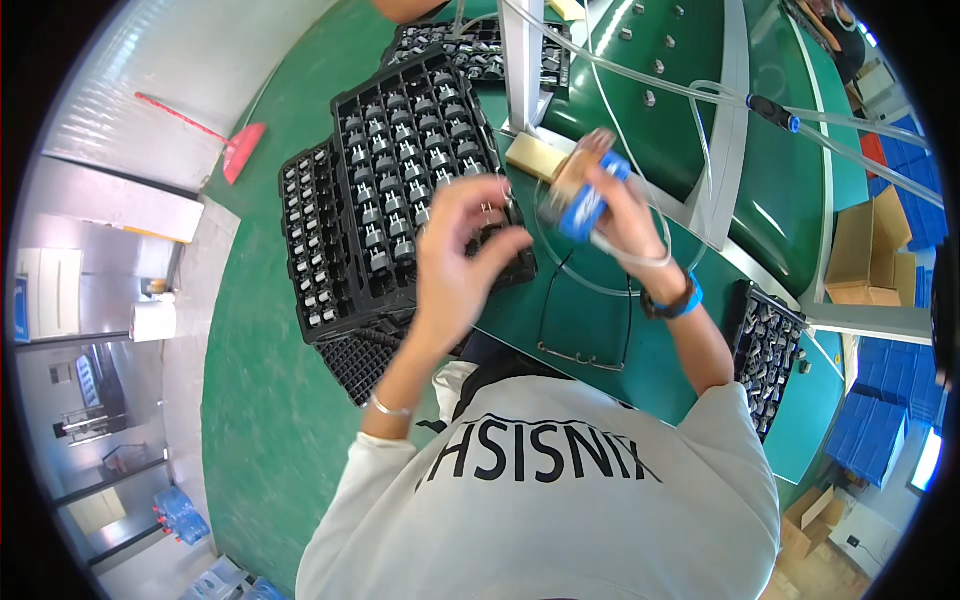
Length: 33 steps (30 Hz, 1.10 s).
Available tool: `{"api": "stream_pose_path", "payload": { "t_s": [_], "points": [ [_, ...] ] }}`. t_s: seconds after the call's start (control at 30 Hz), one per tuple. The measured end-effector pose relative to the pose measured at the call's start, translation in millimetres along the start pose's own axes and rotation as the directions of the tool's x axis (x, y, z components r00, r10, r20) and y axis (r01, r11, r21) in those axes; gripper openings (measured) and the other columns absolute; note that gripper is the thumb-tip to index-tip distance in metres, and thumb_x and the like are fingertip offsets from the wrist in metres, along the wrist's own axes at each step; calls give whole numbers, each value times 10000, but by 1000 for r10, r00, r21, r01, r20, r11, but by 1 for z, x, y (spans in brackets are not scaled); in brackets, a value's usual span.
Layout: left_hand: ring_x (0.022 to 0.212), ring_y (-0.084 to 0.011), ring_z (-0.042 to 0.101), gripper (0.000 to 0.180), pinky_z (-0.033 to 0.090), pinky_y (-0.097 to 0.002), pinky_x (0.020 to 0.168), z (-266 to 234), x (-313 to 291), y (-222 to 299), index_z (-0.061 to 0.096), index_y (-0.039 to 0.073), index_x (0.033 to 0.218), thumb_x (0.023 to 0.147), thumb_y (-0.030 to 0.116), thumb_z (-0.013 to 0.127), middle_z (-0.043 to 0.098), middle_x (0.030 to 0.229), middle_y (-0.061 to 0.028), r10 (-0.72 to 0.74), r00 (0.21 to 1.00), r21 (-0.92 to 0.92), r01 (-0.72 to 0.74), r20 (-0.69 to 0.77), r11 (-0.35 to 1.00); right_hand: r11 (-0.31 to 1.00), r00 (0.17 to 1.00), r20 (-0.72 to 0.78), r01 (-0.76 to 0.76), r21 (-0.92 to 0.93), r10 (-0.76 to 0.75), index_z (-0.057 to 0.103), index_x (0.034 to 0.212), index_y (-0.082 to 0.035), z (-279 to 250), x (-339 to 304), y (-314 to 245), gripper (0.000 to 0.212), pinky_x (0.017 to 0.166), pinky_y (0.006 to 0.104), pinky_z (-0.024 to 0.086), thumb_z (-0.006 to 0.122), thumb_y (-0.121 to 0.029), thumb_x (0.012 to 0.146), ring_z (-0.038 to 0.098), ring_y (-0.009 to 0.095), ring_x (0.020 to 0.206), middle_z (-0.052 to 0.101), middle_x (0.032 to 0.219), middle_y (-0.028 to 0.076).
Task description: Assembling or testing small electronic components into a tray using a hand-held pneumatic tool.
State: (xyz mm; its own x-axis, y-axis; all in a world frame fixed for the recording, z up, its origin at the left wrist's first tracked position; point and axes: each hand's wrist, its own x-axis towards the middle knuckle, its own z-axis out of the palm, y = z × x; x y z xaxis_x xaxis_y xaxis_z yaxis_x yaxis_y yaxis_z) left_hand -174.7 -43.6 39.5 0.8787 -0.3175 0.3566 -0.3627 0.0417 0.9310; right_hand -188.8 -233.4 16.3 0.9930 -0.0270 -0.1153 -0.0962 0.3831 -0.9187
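My left hand [455,255] is over the right side of a black tray [375,290], its thumb and fingers apart with no object visible between them. Rows of grey plug-like parts with metal prongs [405,170] fill that tray's pockets. Beyond the tray's right edge, my right hand [628,215] grips a blurred, roundish device with a blue band [582,212] and a brownish top; its exact kind cannot be made out. Thin clear tubing [640,262] loops around this hand. Just behind the device lies a pale yellow block [536,157].
Eyeglasses [582,355] lie on the green table [510,315] near my body. More trays of parts stand behind and at the right [765,355]. A white post [520,70] rises beside the yellow block. Past a metal rail runs a green conveyor belt [640,130] with small scattered parts.
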Motion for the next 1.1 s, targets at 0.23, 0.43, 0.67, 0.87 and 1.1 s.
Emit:
{"api": "stream_pose_path", "payload": {
  "t_s": [0.23,0.43,0.67,0.87,1.1],
  "points": [
    [928,-286,529,184,420,-358,825,-111,124,-73,609,71,961,782,99,577,571,1004,-110,174,981,799,-170,82,577,518,862,116,399,-757,-494,496,993,51,-65,78,48,335,656,277,450,588,-216,814,538,141,665,564,756,90],
    [918,-278,556,187,440,-355,803,-130,164,-126,602,45,952,773,99,592,581,964,-94,78,980,893,-201,186,402,360,837,169,394,-846,-521,486,1043,5,-51,78,61,354,654,390,449,599,-192,771,562,406,749,582,815,221],
    [884,-315,552,153,436,-376,780,-128,179,-123,583,32,900,756,80,599,576,869,-131,30,980,900,-194,198,390,391,871,202,395,-832,-449,422,1141,-11,-52,76,54,664,797,353,441,774,-274,643,568,328,915,565,997,189],
    [952,-186,569,179,429,-284,829,-125,162,-89,542,28,1014,858,114,522,602,1011,-93,-145,989,578,96,39,810,288,840,267,433,-854,-472,414,1156,-19,-51,77,54,698,838,346,417,786,-281,627,532,318,954,526,1046,168],
    [928,-140,545,192,449,-286,854,-60,58,-16,477,49,1071,896,130,486,550,986,-71,-329,911,-400,407,250,821,429,900,152,337,-838,-409,469,1099,-7,-59,91,62,478,745,309,455,700,-216,736,571,210,785,574,897,117]
  ]
}}
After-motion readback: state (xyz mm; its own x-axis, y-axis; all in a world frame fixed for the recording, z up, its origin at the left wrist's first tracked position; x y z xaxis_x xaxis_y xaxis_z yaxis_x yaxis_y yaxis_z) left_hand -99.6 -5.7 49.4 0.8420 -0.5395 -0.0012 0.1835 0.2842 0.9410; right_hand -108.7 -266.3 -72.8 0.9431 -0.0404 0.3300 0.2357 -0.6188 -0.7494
